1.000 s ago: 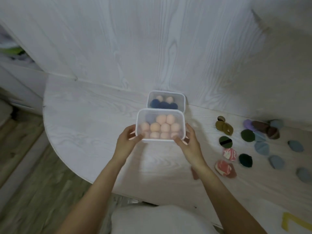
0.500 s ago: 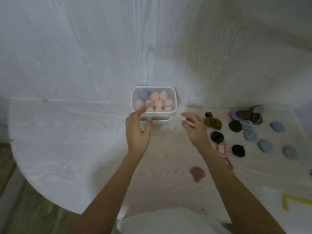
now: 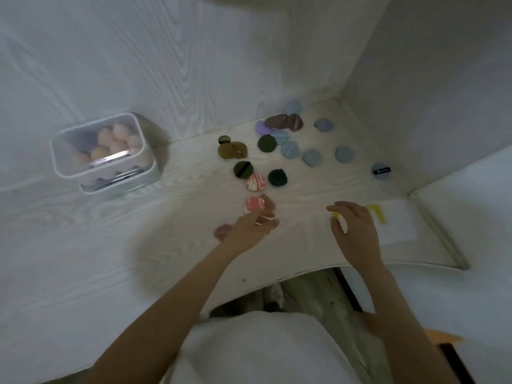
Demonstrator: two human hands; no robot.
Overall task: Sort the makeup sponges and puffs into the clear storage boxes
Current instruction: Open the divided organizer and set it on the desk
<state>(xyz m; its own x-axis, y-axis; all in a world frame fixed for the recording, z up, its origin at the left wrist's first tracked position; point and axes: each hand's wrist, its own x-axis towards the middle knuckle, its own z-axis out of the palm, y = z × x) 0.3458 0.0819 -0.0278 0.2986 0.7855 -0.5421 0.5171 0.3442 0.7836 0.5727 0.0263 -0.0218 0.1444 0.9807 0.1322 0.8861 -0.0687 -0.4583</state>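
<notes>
Two clear storage boxes stand stacked at the left against the wall; the top box (image 3: 101, 151) holds several peach sponges, and the lower box (image 3: 122, 187) shows dark sponges through its wall. Flat puffs lie scattered on the table to the right: olive (image 3: 231, 151), dark green (image 3: 278, 177), blue (image 3: 312, 157), brown (image 3: 282, 121), and pink marbled (image 3: 255, 182). My left hand (image 3: 249, 230) pinches the edge of a pink marbled puff (image 3: 265, 218) just below another one (image 3: 255, 204). My right hand (image 3: 356, 231) hovers over the table with loosely curled fingers, holding nothing.
A dusty pink puff (image 3: 221, 231) lies just left of my left hand. A yellow mark (image 3: 378, 213) is on the white tabletop (image 3: 304, 245) by my right hand. Wood-grain walls close the back and right side. The table's front edge curves near my body.
Both hands have let go of the top box, which now sits stacked on the other box. They moved right to the loose puffs, and my view turned right with them.
</notes>
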